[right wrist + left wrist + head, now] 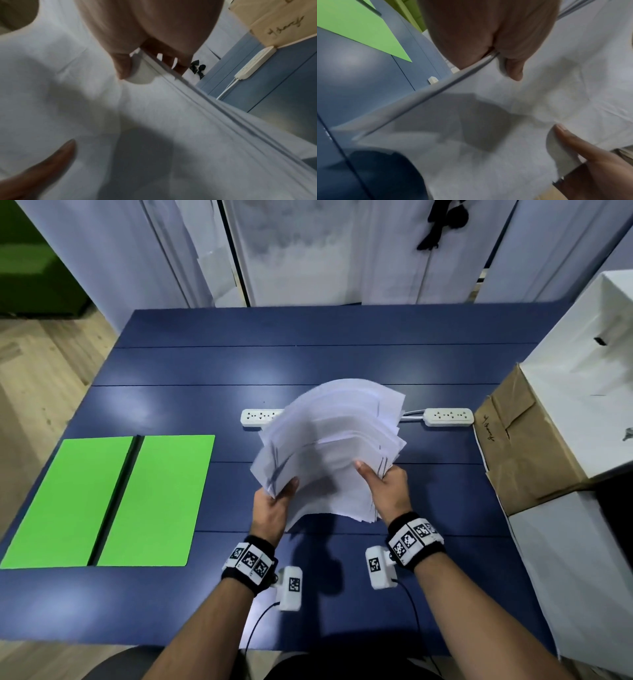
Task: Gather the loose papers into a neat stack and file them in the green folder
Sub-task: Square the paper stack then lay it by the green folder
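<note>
Both my hands hold the papers above the middle of the table: my left hand pinches the left side edge, my right hand the right, thumbs on top. The sheets are light, limp and fanned, bowing upward between my grips; they will likely slip unless squared by their edges. The green folder lies open near the table's left edge

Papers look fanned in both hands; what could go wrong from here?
1. The papers are splayed and uneven, gripped only at their side edges by the left hand and right hand; sheets may slip out.
2. The folder lies open far left; carrying an untidy stack there risks spilling.
</note>
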Demonstrator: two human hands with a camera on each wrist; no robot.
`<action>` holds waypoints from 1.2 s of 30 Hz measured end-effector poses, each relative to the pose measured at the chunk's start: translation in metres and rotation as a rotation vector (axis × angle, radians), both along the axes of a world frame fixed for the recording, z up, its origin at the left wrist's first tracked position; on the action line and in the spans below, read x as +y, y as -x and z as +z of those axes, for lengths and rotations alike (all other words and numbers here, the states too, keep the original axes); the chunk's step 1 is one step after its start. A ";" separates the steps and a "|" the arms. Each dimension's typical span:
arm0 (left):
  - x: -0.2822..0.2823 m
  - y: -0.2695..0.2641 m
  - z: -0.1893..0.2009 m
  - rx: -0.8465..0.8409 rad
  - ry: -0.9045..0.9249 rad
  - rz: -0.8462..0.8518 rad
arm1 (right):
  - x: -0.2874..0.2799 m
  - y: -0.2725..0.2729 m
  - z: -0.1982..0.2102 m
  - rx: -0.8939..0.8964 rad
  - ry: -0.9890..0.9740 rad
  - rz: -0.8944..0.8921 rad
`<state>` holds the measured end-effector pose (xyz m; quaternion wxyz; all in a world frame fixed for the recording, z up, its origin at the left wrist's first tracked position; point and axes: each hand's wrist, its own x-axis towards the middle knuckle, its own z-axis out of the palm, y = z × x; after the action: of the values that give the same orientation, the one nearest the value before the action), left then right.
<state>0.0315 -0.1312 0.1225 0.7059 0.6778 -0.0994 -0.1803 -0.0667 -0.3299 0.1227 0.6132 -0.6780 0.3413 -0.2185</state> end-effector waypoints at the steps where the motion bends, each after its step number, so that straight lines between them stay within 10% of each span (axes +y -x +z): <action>1: -0.002 0.003 -0.001 0.005 0.017 0.015 | 0.002 0.000 -0.002 0.007 0.034 -0.036; 15: 0.003 -0.015 0.014 0.103 0.041 -0.087 | 0.007 -0.004 0.086 -0.383 -0.207 -0.140; 36: 0.011 -0.019 0.001 0.174 0.019 -0.119 | 0.004 -0.023 0.083 -0.215 0.049 -0.203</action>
<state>0.0502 -0.1200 0.1232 0.7064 0.6457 -0.0796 -0.2790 -0.0434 -0.3256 0.2055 0.6045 -0.6273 0.3350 -0.3590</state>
